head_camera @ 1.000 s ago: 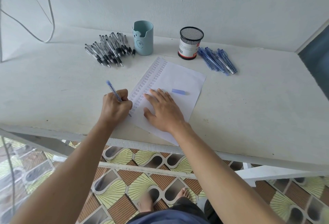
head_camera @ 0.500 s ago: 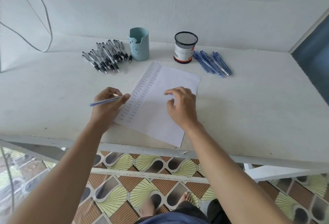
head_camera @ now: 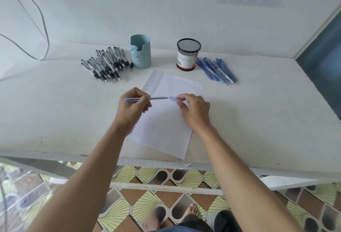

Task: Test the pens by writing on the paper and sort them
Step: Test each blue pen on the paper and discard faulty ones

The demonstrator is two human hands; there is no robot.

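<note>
My left hand (head_camera: 133, 106) grips a blue pen (head_camera: 158, 98) held level above the paper (head_camera: 166, 121), its tip pointing right. My right hand (head_camera: 193, 110) pinches the pen's blue cap (head_camera: 175, 99) just off the tip; cap and tip are a small gap apart. The white paper lies at the table's middle with two columns of written test marks down its left side. A pile of several black pens (head_camera: 107, 65) lies at the back left. Several blue pens (head_camera: 217, 70) lie at the back right.
A light blue bear cup (head_camera: 141, 52) and a black mesh holder (head_camera: 188, 54) stand behind the paper against the white wall. The white table's (head_camera: 258, 121) front edge runs just below the paper. A cable (head_camera: 42, 28) hangs at the left. Patterned floor tiles and my feet show below.
My left hand stopped writing, lifted the pen and turned it level. My right hand left the paper, picked up the cap lying there and brought it to the pen's tip.
</note>
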